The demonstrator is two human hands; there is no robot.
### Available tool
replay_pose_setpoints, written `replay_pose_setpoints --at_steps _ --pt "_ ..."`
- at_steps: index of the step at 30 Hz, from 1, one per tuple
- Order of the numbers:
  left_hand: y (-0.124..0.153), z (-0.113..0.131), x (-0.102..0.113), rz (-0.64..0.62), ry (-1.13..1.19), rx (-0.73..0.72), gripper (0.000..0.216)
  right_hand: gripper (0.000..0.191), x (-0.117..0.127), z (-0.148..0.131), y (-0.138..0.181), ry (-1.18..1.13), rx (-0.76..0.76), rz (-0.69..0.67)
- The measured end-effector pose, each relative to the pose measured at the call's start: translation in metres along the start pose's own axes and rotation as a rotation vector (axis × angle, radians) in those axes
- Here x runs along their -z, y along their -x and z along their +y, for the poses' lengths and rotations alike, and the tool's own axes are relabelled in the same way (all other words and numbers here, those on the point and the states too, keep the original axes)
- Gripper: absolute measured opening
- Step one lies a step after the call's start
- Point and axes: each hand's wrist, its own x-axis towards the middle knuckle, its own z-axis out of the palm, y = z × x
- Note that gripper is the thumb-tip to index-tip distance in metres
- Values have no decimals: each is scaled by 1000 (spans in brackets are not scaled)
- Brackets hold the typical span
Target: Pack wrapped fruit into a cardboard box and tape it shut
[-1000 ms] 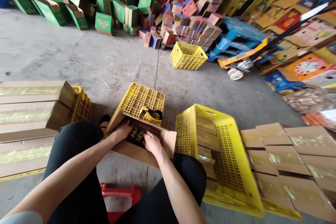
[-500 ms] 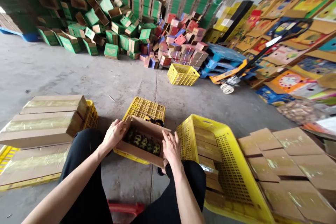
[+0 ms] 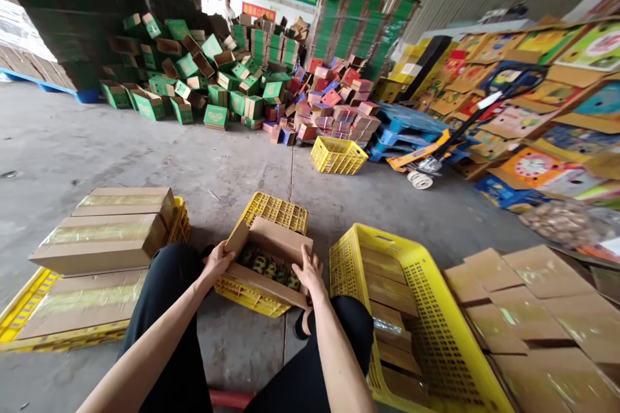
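An open cardboard box (image 3: pixel 278 235) rests tilted on an upturned yellow crate (image 3: pixel 278 210) between my knees. Inside lie several round, dark items (image 3: pixel 260 264) with yellow-green mottling; what they are, I cannot make out. My left hand (image 3: pixel 217 264) is closed on the box's left end, where a flap stands up. At the opposite end, my right hand (image 3: pixel 309 271) grips the right edge, thumb toward the inside and fingers somewhat spread. The box's back flap is raised, and its front flap slopes toward me.
Taped cartons (image 3: pixel 104 232) sit on a yellow crate at left. A large yellow crate (image 3: pixel 431 310) holding cartons stands at right, beside more closed cartons (image 3: pixel 542 297). Farther off are a yellow basket (image 3: pixel 339 155), a pallet jack (image 3: pixel 440 148), blue pallets (image 3: pixel 407 119) and heaped green boxes (image 3: pixel 216 116).
The view has tilted upward. The box's left flap now stands higher, and my left hand is lower on that end. A black-and-yellow object behind the box is now hidden.
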Motion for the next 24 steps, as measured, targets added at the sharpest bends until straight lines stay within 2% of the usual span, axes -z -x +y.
replay_pose_setpoints --at_steps 6,9,12,17,21,24 --pt "0 -9 -3 17 44 6 37 68 -2 8 11 -53 -13 104" --pt "2 -10 -3 26 76 13 38 63 2 22 21 -65 -20 202" --pt "3 -10 -3 31 114 23 39 64 2 40 35 -151 -98 325" --pt "7 -8 -1 31 172 33 50 72 -14 54 70 -390 -83 489" --pt "11 -6 0 24 209 50 64 65 -20 49 84 -420 -93 528" --pt "14 -6 2 37 241 52 69 61 -15 44 84 -561 -152 563"
